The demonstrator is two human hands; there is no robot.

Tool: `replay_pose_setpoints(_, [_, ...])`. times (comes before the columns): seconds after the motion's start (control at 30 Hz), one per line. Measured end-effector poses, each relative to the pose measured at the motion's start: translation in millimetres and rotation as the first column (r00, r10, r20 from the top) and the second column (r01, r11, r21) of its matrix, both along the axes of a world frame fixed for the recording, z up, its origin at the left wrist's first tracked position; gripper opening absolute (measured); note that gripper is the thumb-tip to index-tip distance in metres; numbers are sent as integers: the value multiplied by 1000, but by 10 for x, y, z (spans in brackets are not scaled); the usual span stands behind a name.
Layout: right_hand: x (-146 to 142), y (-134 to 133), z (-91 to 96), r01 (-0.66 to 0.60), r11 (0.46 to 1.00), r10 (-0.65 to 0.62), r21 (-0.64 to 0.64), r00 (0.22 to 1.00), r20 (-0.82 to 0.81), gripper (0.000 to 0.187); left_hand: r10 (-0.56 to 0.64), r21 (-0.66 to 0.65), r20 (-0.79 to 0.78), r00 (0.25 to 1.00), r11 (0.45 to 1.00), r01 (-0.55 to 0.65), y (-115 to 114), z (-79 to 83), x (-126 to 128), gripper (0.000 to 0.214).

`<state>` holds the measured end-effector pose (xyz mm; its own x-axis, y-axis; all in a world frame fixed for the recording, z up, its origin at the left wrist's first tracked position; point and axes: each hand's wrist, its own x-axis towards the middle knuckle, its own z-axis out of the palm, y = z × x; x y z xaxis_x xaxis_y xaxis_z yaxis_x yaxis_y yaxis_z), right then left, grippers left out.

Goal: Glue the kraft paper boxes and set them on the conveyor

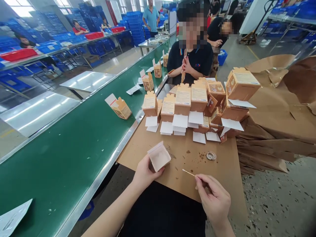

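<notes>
My left hand [145, 172] is wrapped round a small open carton [160, 157], its white inside facing up toward me. Between the thumb and fingers of my right hand [213, 194] is a cotton swab [189, 172], its white tip pointing left toward the carton, with a gap between them. Past the swab, a small clear round dish [211, 155] rests on the brown cardboard tabletop [177, 184], beside scattered brown specks [202, 157]. A pile of brown printed cartons [182, 100] with white flaps hanging out stands at the table's far side.
A green conveyor belt [81, 144] runs along the left, carrying several upright cartons [148, 81] and silvery packets [134, 89]. Across the table sits a co-worker [190, 62] with hands together. Crumpled brown paper [276, 108] lies heaped at the right.
</notes>
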<state>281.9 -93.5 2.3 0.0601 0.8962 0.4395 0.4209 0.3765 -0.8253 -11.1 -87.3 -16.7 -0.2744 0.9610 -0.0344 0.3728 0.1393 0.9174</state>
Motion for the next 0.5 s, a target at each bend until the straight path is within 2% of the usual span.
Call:
replay_pose_setpoints(0.07, [19,-11,-12,11,1000,-11,20,1000,-4,27,118,39,-140,983,993,-114,-5,82,-316,55])
replay_pose_setpoints(0.13, [63,-29,-51,25,999,-25,45,1000,10,25,237,72,-271,933,972,-226,-26,175,-718,61])
replay_pose_setpoints(0.23, [125,-45,-123,33,997,-36,67,999,36,20,410,59,-373,833,906,-419,-45,266,-1330,63])
replay_pose_setpoints(0.3, [141,-36,-157,34,997,-37,64,998,44,20,537,29,-333,775,828,-560,-10,274,-1665,65])
replay_pose_setpoints(0.37, [142,-5,-176,43,998,-45,52,998,43,22,632,-6,-227,741,760,-650,68,261,-1918,69])
replay_pose_setpoints(0.43, [148,41,-188,45,998,-47,39,998,42,26,669,-35,-145,729,733,-680,158,248,-2094,70])
replay_pose_setpoints(0.5, [181,84,-194,37,999,-38,27,998,49,30,655,-35,-163,738,744,-668,199,230,-2192,71])
